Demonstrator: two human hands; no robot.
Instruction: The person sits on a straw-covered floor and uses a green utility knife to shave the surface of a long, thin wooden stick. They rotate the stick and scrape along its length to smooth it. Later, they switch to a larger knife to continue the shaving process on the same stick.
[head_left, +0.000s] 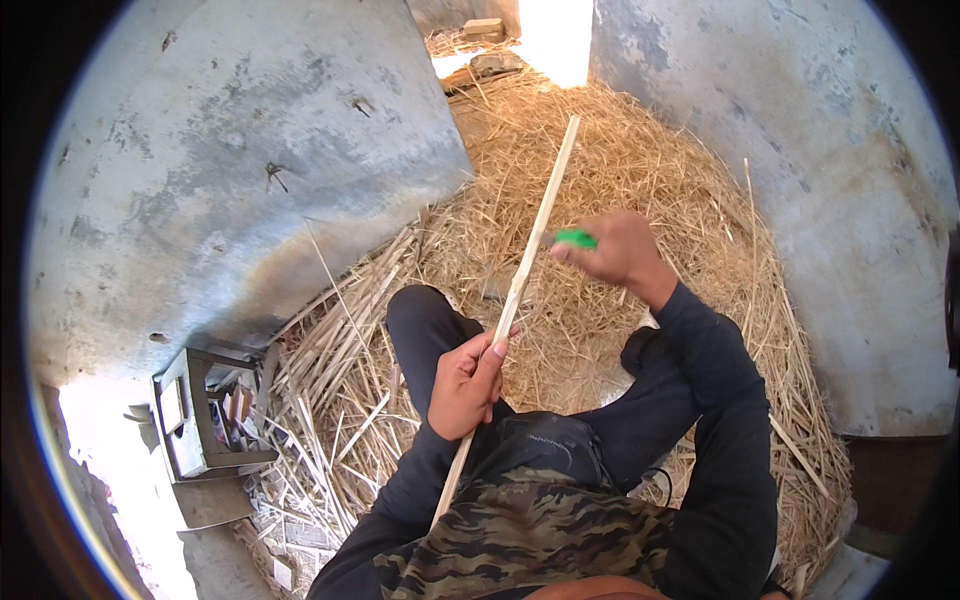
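Observation:
My left hand (pixel 467 385) is closed round a long, pale bamboo strip (pixel 551 195). The strip slants from beside my lap up and away to the right, with a knobbly joint just above my fingers. Its lower end passes under my left forearm side, against my clothing. To the right of the strip, my right hand (pixel 617 252) grips a small green-handled knife (pixel 576 239). The blade end is blurred and points left at the strip; whether it touches cannot be made out.
Straw-like shavings (pixel 640 150) cover the ground ahead and around my bent legs. Split strips (pixel 345 310) lie piled at the left. A box-like wooden frame (pixel 205 420) with odds and ends stands by the left wall. Worn grey walls (pixel 300 120) rise on both sides of a bright opening.

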